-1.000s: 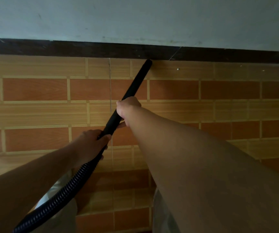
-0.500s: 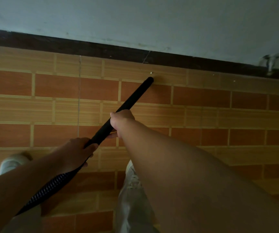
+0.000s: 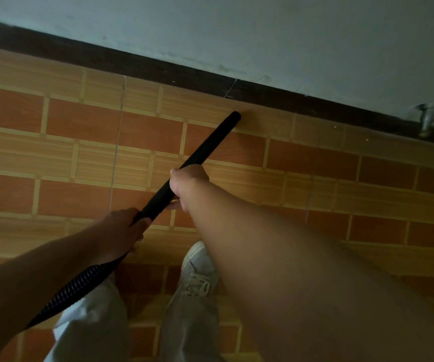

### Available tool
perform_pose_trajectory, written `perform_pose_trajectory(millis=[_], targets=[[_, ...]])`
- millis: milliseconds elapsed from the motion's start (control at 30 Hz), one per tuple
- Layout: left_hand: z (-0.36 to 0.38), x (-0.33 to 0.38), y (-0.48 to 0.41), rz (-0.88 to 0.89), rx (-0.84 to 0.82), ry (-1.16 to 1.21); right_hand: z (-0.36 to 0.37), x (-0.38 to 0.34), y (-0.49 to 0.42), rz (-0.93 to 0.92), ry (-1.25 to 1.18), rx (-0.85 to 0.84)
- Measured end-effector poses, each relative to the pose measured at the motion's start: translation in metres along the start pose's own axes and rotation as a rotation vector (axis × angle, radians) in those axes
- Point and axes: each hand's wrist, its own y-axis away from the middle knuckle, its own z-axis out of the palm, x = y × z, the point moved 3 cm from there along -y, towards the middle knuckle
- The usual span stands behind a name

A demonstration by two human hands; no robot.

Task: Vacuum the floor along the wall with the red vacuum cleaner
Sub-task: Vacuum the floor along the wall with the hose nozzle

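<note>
My left hand [image 3: 121, 231] is wrapped around the back of the black tube [image 3: 197, 155], where the ribbed hose [image 3: 80, 286] joins it, and my right hand [image 3: 188, 182] is closed on the tube further up. Its tip rests on the tiled floor [image 3: 315, 163] just short of the dark skirting board [image 3: 276, 96]. I judge the job is midway: white specks lie to the right, and the red vacuum itself is out of view.
</note>
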Motion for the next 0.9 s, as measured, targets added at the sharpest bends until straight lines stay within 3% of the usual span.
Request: perform_pose_trajectory(millis=[500,733,900], targets=[[-0.027,-0.009,-0.004,0.034,0.021,0.120,0.020,-0.026,0.018,-0.034,0.040,-0.002],[-0.031,-0.027,-0.011,0.147,0.201,-0.073,0.034,-0.028,0.018,-0.039,0.009,0.032],[-0.042,-0.032,-0.006,0.167,0.127,-0.070,0.045,-0.028,0.016,-0.065,0.027,0.062]])
